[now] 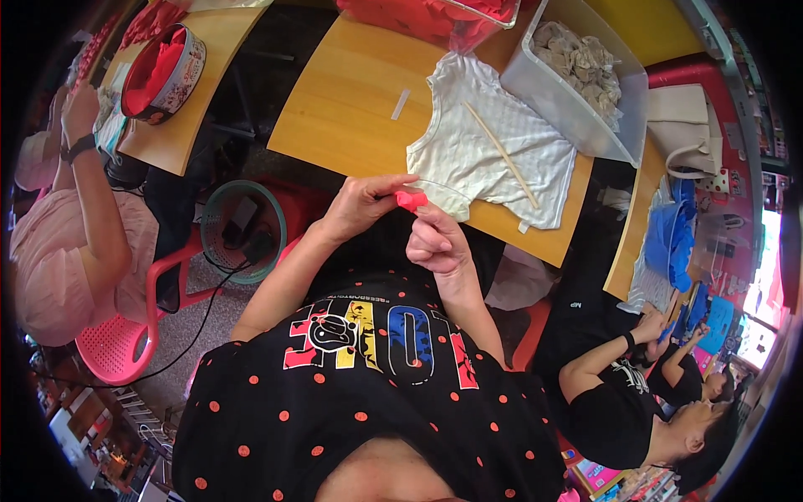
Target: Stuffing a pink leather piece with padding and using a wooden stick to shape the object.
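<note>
My left hand (365, 207) and my right hand (438, 240) meet in front of my body, near the table's front edge. Pinched between their fingertips is a small bunched piece of pinkish-red cloth (411, 200). From beside the left fingertips a thin curved line (447, 186), like thread or wire, runs over the white cloth; its ends are hard to make out. A white sleeveless shirt (502, 125) lies spread on the wooden table (335, 100), just beyond my hands. Across it rests a slim wooden stick (500, 154).
A clear tub (577, 92) of beige cloth and a bin of red cloth (435, 21) stand at the back. Left are a round tin (167, 75), a teal basket (242, 230) and a seated person (84, 251). More people (619, 402) work at the right, near blue cloth (669, 234).
</note>
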Demonstrator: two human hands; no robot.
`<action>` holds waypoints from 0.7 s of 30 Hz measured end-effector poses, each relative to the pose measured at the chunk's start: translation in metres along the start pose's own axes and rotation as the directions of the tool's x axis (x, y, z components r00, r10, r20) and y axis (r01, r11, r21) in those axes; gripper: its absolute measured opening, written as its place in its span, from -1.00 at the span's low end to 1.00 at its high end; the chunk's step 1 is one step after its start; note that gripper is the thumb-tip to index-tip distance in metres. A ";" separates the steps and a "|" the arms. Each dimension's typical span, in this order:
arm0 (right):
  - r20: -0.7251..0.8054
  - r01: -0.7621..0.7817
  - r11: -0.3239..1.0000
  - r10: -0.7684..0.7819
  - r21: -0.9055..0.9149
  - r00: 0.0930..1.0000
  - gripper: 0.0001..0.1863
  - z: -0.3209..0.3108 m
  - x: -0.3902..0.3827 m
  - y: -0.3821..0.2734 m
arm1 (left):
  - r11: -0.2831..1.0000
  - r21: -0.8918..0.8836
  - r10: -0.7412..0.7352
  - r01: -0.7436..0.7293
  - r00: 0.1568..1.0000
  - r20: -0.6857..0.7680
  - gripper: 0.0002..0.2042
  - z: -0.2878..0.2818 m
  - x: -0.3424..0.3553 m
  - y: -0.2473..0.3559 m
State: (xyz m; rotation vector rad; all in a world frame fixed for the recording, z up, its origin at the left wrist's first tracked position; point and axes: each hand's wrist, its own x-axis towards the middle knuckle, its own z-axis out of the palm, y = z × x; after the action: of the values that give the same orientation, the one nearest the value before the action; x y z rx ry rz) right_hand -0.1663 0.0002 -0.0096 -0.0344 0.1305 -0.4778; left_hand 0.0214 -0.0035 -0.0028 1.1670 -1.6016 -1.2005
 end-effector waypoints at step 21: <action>-0.376 0.301 0.903 -0.406 -0.308 0.833 -0.74 0.022 0.005 0.010 | 0.868 -0.472 -0.197 0.153 0.980 -0.043 -0.77 -0.010 0.003 0.004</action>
State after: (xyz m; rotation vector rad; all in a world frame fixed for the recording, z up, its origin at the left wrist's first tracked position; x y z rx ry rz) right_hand -0.1545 0.0074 0.0114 -0.1906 0.6313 -0.8416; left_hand 0.0294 -0.0080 0.0037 1.0427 -1.0659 -1.5251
